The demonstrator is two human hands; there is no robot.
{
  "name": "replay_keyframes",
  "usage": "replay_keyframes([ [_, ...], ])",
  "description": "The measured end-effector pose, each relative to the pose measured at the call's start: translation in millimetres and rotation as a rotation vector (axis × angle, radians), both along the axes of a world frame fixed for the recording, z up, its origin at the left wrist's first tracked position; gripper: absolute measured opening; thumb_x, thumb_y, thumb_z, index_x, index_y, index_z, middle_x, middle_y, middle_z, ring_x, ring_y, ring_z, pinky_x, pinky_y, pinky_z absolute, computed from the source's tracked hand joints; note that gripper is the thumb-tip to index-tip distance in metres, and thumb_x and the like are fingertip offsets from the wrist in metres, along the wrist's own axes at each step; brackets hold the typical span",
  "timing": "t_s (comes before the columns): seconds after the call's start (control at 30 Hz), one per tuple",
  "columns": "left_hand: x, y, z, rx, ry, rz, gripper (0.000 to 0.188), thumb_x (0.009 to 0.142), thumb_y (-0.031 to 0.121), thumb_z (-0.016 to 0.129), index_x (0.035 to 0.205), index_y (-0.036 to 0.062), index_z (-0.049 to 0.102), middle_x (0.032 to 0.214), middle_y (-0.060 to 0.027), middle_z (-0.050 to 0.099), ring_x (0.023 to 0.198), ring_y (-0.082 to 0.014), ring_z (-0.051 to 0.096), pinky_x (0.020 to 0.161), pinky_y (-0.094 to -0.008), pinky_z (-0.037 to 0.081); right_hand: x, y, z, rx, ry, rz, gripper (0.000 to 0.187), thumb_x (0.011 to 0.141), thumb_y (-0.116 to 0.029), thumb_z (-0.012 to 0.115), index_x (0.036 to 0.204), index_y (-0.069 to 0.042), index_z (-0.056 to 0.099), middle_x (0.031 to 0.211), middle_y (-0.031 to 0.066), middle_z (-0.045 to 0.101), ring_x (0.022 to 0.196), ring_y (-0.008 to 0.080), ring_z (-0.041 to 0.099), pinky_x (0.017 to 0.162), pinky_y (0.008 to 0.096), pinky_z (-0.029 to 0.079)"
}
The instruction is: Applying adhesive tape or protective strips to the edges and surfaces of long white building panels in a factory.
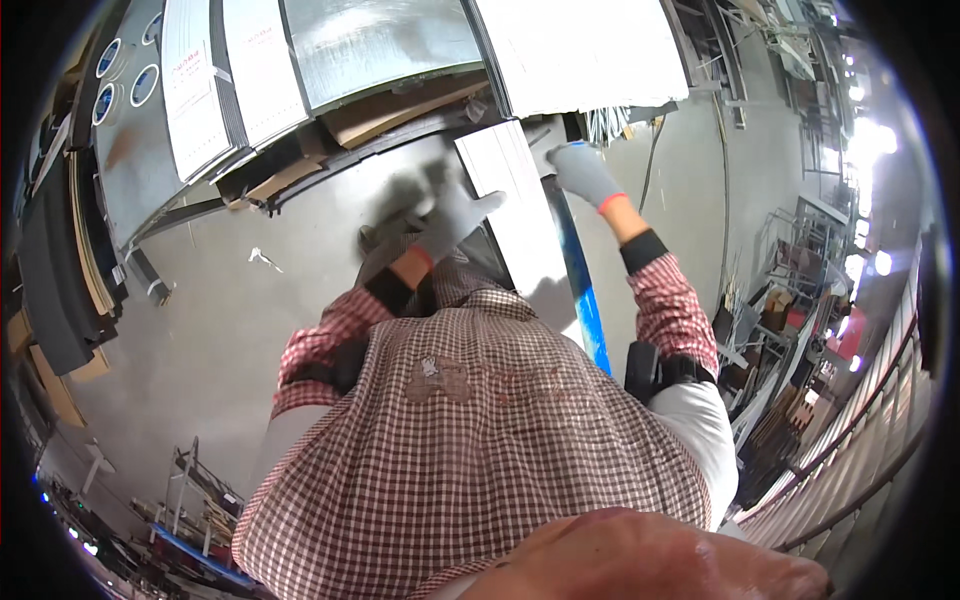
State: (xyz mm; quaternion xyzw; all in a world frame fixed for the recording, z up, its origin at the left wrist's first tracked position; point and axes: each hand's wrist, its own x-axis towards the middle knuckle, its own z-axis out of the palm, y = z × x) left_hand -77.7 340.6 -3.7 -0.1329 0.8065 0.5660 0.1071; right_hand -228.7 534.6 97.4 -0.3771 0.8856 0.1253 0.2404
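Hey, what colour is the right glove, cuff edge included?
The right glove is grey with a reddish cuff edge, best seen in the head view.

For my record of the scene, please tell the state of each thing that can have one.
Left hand: gloved, open, thumb spread
Right hand: gloved, fingers bent; grip unclear
White panel: between the hands, tilt unclear
Long white packages: lying side by side
White scrap: lying on the floor
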Motion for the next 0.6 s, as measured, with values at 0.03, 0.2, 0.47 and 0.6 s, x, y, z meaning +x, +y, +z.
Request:
replay_keyframes([
  [0.03,8,-11,26,0.015,0.080,0.022,0.068,0.081,0.018,0.069,0.132,-0.0095,0.032,0.072,-0.0088,0.063,0.059,-0.0121,0.059,0.053,-0.0239,0.049,-8,10,15,-0.252,-0.043,-0.037,0.030,0.073,-0.003,0.056,0.102,-0.005,0.064,0.085,0.0139,0.067,0.079,0.0350,0.064,0.072,0.0425,0.051],
  [0.2,19,-26,122,0.413,0.271,0.190,0.072,0.078,0.008,0.068,0.140,-0.0017,0.033,0.065,-0.0011,0.056,0.052,-0.0079,0.051,0.050,-0.0206,0.043,50,-88,106,-0.475,-0.696,0.236,0.048,0.075,0.001,0.055,0.122,-0.009,0.056,0.107,0.0147,0.064,0.102,0.0282,0.059,0.089,0.0357,0.047],
  [0.47,-7,-49,0,0.218,0.359,0.200,0.065,0.078,0.008,0.062,0.139,0.0043,0.040,0.082,-0.0028,0.063,0.069,-0.0123,0.055,0.065,-0.0256,0.047,-73,-12,-8,-0.322,-0.558,-0.252,0.025,0.078,-0.009,0.057,0.100,-0.004,0.068,0.103,0.0132,0.068,0.082,0.0255,0.064,0.074,0.0366,0.051],
  [0.6,-78,16,-81,0.154,0.302,-0.625,0.028,0.081,0.013,0.059,0.107,0.0068,0.063,0.091,-0.0107,0.066,0.081,-0.0228,0.060,0.077,-0.0390,0.047,-62,29,-124,-0.557,-0.708,-0.336,0.029,0.079,-0.015,0.064,0.102,0.003,0.064,0.102,0.0171,0.067,0.090,0.0248,0.065,0.081,0.0333,0.050],
])
